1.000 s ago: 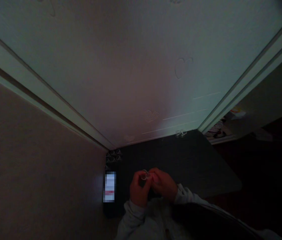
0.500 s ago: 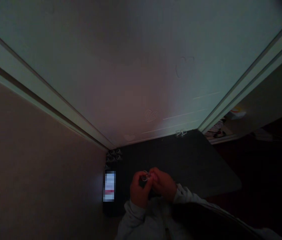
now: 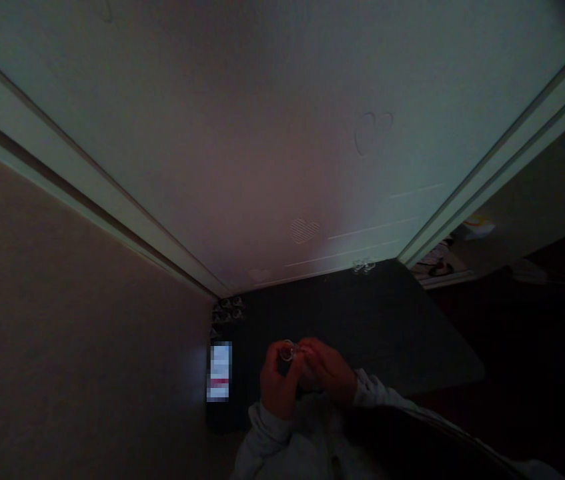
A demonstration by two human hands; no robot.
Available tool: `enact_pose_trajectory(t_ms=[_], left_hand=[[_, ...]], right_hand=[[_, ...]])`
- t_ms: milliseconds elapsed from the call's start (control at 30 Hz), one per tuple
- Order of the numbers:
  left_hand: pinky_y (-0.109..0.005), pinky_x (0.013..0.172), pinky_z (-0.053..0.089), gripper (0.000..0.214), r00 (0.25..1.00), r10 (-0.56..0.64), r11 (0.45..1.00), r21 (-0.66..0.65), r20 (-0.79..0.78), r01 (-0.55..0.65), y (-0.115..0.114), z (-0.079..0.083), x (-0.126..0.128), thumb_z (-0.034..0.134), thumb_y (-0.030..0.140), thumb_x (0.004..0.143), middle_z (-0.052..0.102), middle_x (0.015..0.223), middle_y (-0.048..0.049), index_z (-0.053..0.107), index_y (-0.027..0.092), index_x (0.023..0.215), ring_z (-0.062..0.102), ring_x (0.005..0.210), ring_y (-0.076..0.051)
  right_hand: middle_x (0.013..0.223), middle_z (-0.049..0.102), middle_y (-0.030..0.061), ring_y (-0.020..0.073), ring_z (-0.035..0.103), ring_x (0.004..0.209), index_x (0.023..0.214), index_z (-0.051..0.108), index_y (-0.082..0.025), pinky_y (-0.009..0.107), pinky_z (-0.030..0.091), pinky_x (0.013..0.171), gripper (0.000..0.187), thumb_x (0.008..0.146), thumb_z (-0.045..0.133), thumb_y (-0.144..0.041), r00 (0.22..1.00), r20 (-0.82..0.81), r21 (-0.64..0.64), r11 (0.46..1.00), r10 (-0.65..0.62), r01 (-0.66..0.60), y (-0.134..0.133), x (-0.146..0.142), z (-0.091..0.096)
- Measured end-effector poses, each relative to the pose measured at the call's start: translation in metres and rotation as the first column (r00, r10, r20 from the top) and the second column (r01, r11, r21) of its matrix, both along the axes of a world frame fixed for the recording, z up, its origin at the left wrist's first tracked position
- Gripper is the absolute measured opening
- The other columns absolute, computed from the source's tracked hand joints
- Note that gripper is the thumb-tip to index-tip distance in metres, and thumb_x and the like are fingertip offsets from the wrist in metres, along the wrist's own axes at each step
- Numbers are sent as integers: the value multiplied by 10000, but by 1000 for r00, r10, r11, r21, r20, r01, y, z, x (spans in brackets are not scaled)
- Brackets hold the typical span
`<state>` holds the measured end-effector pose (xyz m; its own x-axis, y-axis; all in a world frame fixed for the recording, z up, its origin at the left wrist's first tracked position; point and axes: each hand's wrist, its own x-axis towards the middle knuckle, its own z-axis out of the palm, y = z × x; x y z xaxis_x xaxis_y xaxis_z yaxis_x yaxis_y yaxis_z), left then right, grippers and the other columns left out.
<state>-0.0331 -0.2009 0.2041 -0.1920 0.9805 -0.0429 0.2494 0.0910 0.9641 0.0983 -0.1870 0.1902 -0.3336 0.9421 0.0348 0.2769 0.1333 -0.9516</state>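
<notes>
My left hand (image 3: 278, 387) is closed, pinching a small shiny metal ring (image 3: 287, 351) between thumb and fingers. It looks like a key ring, but the dim light hides its details. Against it, my right hand (image 3: 336, 375) is closed too, its fingertips bent in at the ring's right side. A pinkish tint shows at those fingertips; whether that is a separate small piece, I cannot tell. Both hands are held together over the near part of a dark table (image 3: 362, 327).
Several small ring-like metal pieces (image 3: 228, 309) lie at the table's back left corner. A few similar shiny pieces (image 3: 363, 266) rest at the back edge on the right. A lit, blurred-out screen (image 3: 219, 372) lies at left. A pale panel with hearts (image 3: 262, 167) rises behind.
Both hands stay in nearly the same place. The ring has tilted slightly and shows a little more of its loop; my right hand has shifted slightly rightward.
</notes>
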Motion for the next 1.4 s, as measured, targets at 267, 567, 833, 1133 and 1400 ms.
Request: enact_pose_trajectory(t_ms=[267, 567, 833, 1133, 1400], left_hand=[[-297, 684, 477, 170, 999, -22, 1000, 15, -46, 22, -4, 10, 4, 634, 311, 709, 631, 755, -28, 600, 186, 819, 595, 725, -191], [-302, 661, 482, 148, 991, -63, 997, 29, -120, 67, -5, 20, 3, 631, 292, 703, 642, 733, -27, 610, 195, 812, 596, 696, -195], [-298, 645, 476, 142, 985, -86, 995, 32, -150, 91, -6, 18, 3, 624, 296, 697, 640, 721, -25, 613, 200, 801, 592, 679, -194], [-297, 655, 465, 145, 988, -112, 993, 19, -104, 115, -5, 18, 3, 643, 275, 680, 637, 726, -21, 619, 196, 799, 583, 691, -194], [-319, 710, 481, 211, 992, -67, 997, -36, 111, 71, -8, 12, 1, 657, 343, 694, 644, 785, -42, 608, 186, 826, 611, 757, -205]], right_hand=[[702, 583, 24, 161, 562, 628, 869, 519, -198, 263, 438, 578, 398, 908, 245, -484, 994, -73, -51, 996, -78, 75, -2, 0, -6], [605, 521, -15, 140, 521, 548, 797, 488, -213, 249, 421, 524, 388, 908, 247, -496, 987, -116, -118, 988, -110, 96, -1, -3, -4], [600, 509, -22, 140, 510, 529, 832, 483, -219, 262, 407, 515, 307, 906, 278, -436, 982, -99, -139, 980, -159, 144, 2, -5, -4], [658, 535, -2, 149, 527, 597, 814, 510, -206, 268, 443, 562, 376, 890, 291, -502, 967, -154, -194, 966, -203, 172, 3, -6, -9], [810, 595, 69, 229, 582, 789, 841, 544, -208, 369, 494, 730, 445, 863, 292, -574, 921, -164, -268, 914, -353, 303, 13, 9, -24]])
